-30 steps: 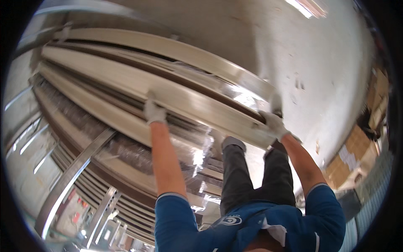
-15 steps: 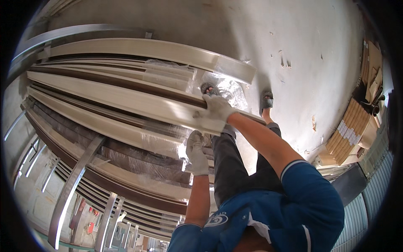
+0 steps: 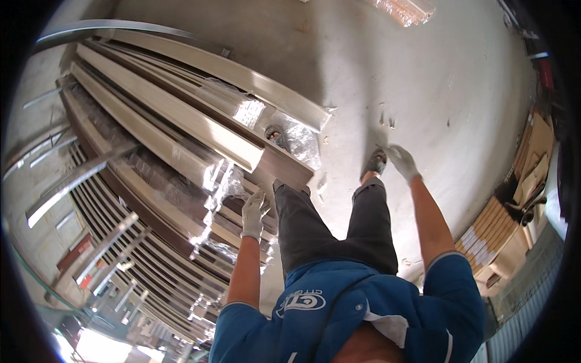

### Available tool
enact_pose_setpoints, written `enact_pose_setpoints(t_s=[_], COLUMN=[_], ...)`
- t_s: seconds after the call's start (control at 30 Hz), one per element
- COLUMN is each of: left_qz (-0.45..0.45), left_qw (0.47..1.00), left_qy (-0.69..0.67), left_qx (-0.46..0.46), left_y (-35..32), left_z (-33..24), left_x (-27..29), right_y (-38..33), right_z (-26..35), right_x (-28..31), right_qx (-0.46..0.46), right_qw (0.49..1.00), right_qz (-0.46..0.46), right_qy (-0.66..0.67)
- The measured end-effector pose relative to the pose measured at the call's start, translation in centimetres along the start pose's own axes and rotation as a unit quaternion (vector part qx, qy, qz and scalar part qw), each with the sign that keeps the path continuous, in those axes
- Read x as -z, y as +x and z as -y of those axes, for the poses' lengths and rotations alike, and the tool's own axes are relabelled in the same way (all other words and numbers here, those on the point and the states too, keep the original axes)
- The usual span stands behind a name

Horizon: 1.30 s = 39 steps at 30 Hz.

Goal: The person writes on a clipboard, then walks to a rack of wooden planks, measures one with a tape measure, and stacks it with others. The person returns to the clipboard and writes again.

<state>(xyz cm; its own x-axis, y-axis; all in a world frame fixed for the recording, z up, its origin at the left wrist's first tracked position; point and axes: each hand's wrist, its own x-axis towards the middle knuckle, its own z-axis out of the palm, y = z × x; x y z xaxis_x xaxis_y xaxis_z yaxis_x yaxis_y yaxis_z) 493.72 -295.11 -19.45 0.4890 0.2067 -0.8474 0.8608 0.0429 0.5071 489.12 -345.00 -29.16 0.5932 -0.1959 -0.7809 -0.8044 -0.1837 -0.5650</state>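
Both of my hands wear pale work gloves. My left hand point(image 3: 254, 215) is beside the plastic-wrapped ends of the lower profiles, its fingers loosely bent and a little apart, with nothing visibly held. Off to the right, my right hand point(image 3: 402, 161) hangs over the floor near my right foot, fingers stretched out and holding nothing. A long cream profile point(image 3: 181, 103) lies along the stack, its near end short of my left leg. Beside it runs a brown profile point(image 3: 284, 164) that reaches past that end. Clear plastic film point(image 3: 227, 184) wraps several profile ends.
Metal rack arms point(image 3: 85, 181) stick out at the left, with more long profiles point(image 3: 130, 224) below. My left foot point(image 3: 276, 136) stands among profile ends and loose film point(image 3: 302, 142). Flattened cardboard point(image 3: 484, 245) is stacked at the right. A wrapped bundle point(image 3: 405, 9) lies on the far floor.
My right hand has let go of the cream profile and swung right, over the floor. The cream profile now rests on the stack. My left hand stays near the wrapped ends; the view has turned.
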Motion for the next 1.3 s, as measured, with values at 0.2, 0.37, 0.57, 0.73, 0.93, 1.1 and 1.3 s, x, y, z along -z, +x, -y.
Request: enact_pose_setpoints(t_s=[0.2,0.37,0.57,0.73,0.93,1.1,1.3], left_qz=[0.204,0.198,0.059,0.028,-0.047,-0.062,-0.107], left_qw=[0.971,0.965,0.988,0.997,0.991,0.99,0.964], left_qy=[0.127,0.167,0.14,0.066,0.048,-0.122,-0.201], left_qx=[-0.01,-0.05,-0.018,0.042,0.119,-0.038,-0.134], left_y=[-4.8,-6.4,-5.6,-2.0,5.8,10.3,13.4], left_z=[2.2,-1.2,-3.1,-4.3,-18.2,-35.8,-49.1], left_x=[-11.5,-16.1,-14.6,-13.6,-12.7,-12.2,-12.1], right_y=[-20.5,-28.3,-19.0,-4.8,7.4,17.1,29.4], right_z=[-18.8,-23.9,-10.5,8.3,31.7,43.9,58.1], right_x=[22.4,27.9,25.1,25.6,27.6,27.0,24.2], right_qx=[-0.166,-0.268,-0.185,0.009,-0.012,-0.013,0.054], right_qw=[0.967,0.882,0.977,0.997,0.997,0.997,0.981], right_qz=[-0.194,-0.304,-0.095,-0.059,-0.081,-0.013,0.073], right_qy=[0.023,0.242,0.048,-0.04,-0.009,-0.076,-0.174])
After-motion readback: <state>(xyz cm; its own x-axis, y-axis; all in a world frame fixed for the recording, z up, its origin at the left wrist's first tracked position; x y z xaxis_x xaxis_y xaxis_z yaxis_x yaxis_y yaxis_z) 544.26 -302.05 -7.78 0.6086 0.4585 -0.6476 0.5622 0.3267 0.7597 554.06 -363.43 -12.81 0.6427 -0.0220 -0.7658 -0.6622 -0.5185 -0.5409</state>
